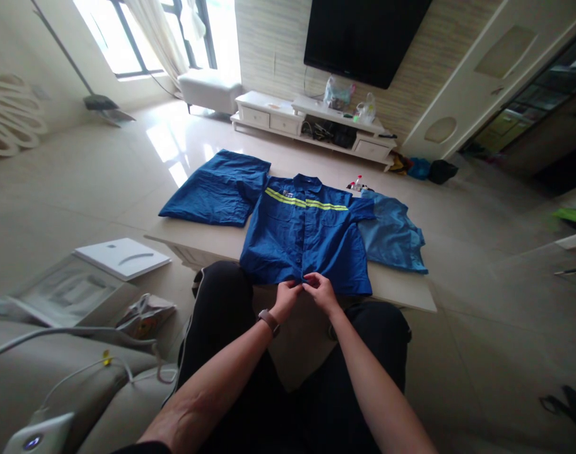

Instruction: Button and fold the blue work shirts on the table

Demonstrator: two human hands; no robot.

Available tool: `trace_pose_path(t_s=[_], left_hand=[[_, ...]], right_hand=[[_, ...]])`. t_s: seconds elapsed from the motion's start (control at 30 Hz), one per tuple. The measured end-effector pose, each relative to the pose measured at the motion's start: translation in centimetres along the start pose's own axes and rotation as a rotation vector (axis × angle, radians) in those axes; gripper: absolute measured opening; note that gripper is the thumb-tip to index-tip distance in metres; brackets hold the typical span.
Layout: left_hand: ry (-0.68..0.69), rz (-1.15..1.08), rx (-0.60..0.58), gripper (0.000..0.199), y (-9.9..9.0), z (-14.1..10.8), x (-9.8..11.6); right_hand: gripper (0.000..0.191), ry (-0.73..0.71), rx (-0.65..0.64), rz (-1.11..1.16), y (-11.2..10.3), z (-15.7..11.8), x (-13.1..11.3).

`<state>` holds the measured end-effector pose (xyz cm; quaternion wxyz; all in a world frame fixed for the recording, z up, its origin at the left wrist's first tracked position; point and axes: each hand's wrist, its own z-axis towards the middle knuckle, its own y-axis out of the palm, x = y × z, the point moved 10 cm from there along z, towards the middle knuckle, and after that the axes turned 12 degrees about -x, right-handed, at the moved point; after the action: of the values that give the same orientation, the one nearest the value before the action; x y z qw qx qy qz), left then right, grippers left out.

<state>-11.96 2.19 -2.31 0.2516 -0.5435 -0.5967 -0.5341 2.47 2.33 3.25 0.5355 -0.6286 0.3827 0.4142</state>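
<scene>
Blue short-sleeved cloth work shirt (pixel 303 243) with yellow reflective stripes, spread flat and front-up on a pale stone bench (pixel 401 291), its hem at the near edge within reach; left grip (pixel 286 299) and right grip (pixel 321 292) clenched side by side on that hem

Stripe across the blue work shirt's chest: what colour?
Fluorescent yellow-green stripe, best seen in the head view.

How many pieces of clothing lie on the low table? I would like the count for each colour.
Dark blue: 2 (work shirt, folded garment)
Light blue: 1 (light blue garment)
Total: 3
</scene>
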Motion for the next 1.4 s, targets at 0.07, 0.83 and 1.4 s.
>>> trace_pose_path(t_s=[0.07,0.83,1.4], left_hand=[[0.008,0.005,-0.001,0.033,0.0,0.1,0.0],[0.127,-0.015,-0.072,0.025,1.4,0.5,1.4],[0.079,-0.024,-0.049,0.013,1.0,0.7,1.0]], right_hand=[[0.026,-0.017,0.027,-0.032,-0.2,0.0,-0.4],[0.018,-0.224,0.085,-0.365,-0.9,-0.5,-4.5],[0.018,-0.057,0.149,-0.115,-1.6,-0.1,-1.2]])
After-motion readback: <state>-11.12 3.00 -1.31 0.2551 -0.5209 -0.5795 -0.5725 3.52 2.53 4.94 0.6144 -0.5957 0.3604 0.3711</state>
